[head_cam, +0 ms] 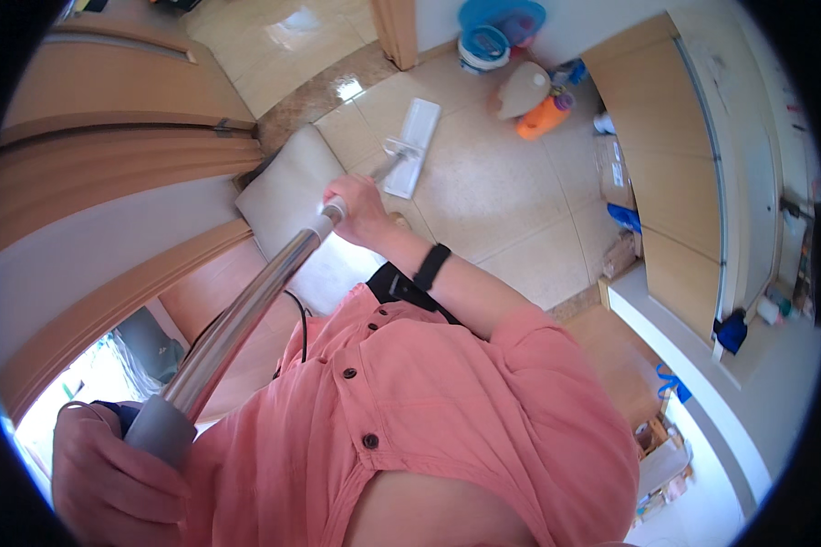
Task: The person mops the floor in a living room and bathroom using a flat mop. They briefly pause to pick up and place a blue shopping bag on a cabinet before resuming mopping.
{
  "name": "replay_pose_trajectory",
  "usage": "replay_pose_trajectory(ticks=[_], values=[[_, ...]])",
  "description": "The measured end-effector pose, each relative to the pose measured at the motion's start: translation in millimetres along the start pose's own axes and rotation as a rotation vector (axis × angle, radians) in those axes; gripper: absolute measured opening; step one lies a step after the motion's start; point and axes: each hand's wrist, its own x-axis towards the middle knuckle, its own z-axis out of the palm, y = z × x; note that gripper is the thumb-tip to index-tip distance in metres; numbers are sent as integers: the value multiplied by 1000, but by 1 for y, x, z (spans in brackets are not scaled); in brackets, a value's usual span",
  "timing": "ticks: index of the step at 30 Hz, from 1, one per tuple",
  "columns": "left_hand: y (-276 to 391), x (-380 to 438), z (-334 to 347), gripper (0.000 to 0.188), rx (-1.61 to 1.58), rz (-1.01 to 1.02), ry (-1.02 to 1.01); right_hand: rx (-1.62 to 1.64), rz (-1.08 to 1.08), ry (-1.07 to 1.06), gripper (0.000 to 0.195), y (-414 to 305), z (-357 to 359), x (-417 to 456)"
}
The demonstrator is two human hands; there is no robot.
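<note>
A flat mop's metal pole (246, 308) runs slantwise across my front. My left hand (113, 468) is wrapped around the grey grip (159, 432) at its upper end, close to the body. Further down, my right hand (361, 208) grasps the pole at a pale collar; a black band (432, 267) circles that wrist. Past this hand, the thin lower shaft meets the white rectangular mop head (421, 130), which lies on the beige tile floor (499, 184). The shaft's lower part looks slightly blurred.
An orange bottle (544, 117), a beige jug (520, 89) and a white-and-blue bucket (484, 51) stand beyond the mop head. Cardboard boxes (613, 171) line the right cabinet (677, 150). A pale square-cornered panel or mat (291, 181) lies left, near a wooden door frame (393, 34).
</note>
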Motion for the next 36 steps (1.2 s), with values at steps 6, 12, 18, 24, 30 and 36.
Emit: replay_pose_trajectory(ticks=[6, 12, 18, 24, 30, 36], values=[[-51, 21, 8, 13, 22, -215, 189, -62, -83, 36, 16, 17, 51, 110], [-29, -23, 14, 8, 158, -225, 657, -56, -141, 0, 16, 14, 51, 127], [2, -57, 27, 16, 5, -46, 927, 61, -289, -283, 18, -12, 8, 116], [-3, -43, -53, 6, -95, -181, 607, 97, -329, -292, 16, 12, 15, 152], [-53, -5, -101, 7, -18, -218, 667, 132, -359, -320, 18, 28, 22, 234], [-65, 0, -109, 11, 64, -163, 763, 101, -411, -402, 17, 35, 29, 258]])
